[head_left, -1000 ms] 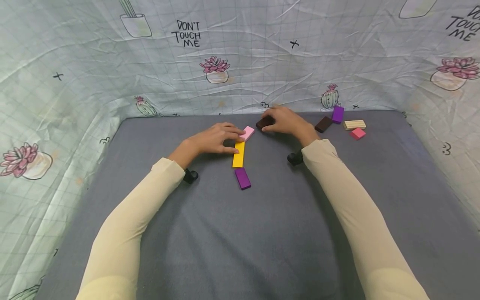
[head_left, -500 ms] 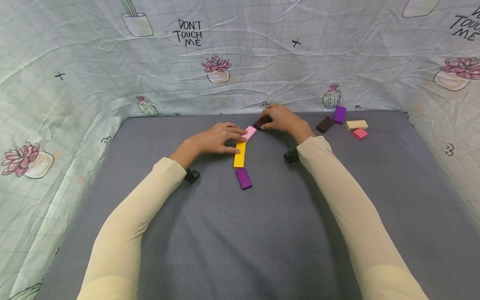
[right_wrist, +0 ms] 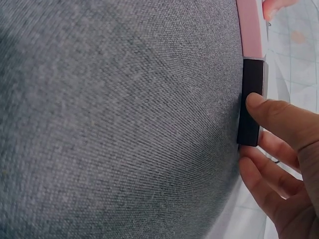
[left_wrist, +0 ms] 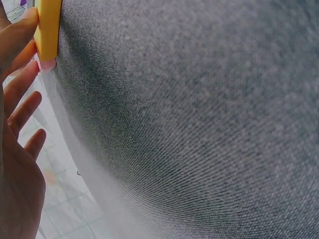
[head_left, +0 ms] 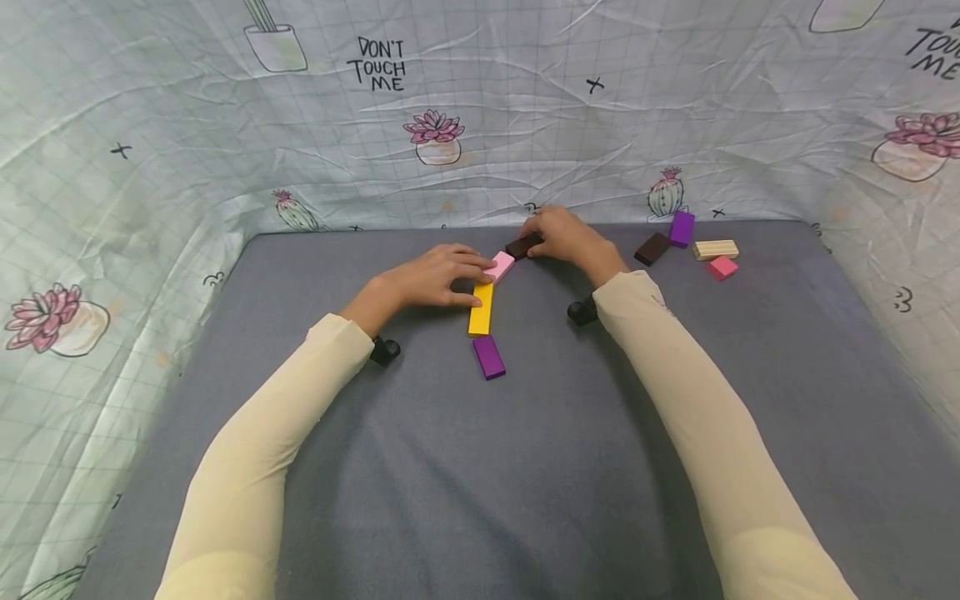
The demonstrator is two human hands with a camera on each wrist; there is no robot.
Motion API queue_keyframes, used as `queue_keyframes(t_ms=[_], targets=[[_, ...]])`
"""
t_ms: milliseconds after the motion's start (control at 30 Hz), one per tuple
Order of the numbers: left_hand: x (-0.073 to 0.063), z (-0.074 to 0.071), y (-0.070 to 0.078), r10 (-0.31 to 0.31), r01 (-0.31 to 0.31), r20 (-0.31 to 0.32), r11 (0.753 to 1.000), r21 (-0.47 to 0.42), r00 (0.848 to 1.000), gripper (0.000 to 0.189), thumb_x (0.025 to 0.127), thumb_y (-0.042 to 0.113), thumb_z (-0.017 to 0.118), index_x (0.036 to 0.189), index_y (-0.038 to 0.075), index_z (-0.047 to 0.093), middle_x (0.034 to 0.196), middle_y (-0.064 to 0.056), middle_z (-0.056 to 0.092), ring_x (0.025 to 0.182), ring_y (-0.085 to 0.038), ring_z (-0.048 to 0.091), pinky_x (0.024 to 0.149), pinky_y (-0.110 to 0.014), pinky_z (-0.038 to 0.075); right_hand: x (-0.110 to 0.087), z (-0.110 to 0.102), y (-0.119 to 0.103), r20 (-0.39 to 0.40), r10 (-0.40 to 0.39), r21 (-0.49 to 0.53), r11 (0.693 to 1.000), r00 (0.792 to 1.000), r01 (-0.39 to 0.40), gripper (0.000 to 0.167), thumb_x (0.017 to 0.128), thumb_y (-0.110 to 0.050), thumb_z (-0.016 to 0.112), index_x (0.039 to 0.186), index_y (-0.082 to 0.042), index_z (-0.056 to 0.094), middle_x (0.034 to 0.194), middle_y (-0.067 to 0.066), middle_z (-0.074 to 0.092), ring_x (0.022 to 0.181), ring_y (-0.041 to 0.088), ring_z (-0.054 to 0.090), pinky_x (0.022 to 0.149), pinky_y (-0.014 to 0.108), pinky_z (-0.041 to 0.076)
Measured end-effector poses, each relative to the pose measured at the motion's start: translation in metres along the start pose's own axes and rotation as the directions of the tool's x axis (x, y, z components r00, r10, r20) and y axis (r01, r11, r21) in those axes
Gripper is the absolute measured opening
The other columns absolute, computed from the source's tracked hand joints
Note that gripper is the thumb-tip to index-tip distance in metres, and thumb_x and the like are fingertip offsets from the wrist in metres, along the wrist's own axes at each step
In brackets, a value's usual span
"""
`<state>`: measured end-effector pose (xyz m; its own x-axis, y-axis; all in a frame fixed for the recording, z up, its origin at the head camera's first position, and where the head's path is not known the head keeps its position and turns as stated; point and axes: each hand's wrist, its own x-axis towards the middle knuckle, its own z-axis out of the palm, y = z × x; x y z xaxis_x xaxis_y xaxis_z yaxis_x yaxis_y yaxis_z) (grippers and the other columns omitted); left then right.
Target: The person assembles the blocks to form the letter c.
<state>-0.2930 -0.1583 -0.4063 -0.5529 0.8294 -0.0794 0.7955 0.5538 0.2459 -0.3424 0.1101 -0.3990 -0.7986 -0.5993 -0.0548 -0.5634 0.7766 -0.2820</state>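
Note:
My left hand (head_left: 442, 277) lies over a yellow block (head_left: 481, 312) and a pink block (head_left: 500, 266). Its thumb touches the yellow one and a fingertip rests where the two blocks meet; the other fingers are extended. My right hand (head_left: 570, 240) pinches a dark brown block (right_wrist: 251, 117), thumb on the near side and fingers behind. The brown block's end meets the end of the pink block (right_wrist: 250, 30) in the right wrist view. A purple block (head_left: 489, 357) lies at the near end of the yellow one. Together they form a bent line.
To the right sit another dark brown block (head_left: 652, 248), a second purple block (head_left: 682, 228), a light wooden block (head_left: 716, 249) and a coral-pink block (head_left: 722, 267). A printed cloth (head_left: 510, 142) hangs behind the grey-covered table (head_left: 450, 467).
My right hand has shifted slightly left, bringing the dark brown block from a small gap away up to the pink block's end. The left hand has stayed in place on its blocks.

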Motion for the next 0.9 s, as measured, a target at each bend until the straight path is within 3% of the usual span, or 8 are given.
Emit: queue_keyframes(t_ms=[900], targets=[[0.0009, 0.0012, -0.0011, -0.021, 0.021, 0.010, 1.000, 0.007, 1.000, 0.053, 0.096, 0.047, 0.067, 0.140, 0.018, 0.064, 0.153, 0.000, 0.051, 0.142, -0.028, 0.038, 0.119, -0.052, 0.024, -0.0098, 0.0002, 0.0043, -0.054, -0.033, 0.037, 0.999, 0.998, 0.035, 0.029, 0.093, -0.007, 0.073, 0.123, -0.003, 0.072, 0.112, 0.020, 0.064, 0.101, 0.033, 0.060, 0.093, 0.046, 0.050]])
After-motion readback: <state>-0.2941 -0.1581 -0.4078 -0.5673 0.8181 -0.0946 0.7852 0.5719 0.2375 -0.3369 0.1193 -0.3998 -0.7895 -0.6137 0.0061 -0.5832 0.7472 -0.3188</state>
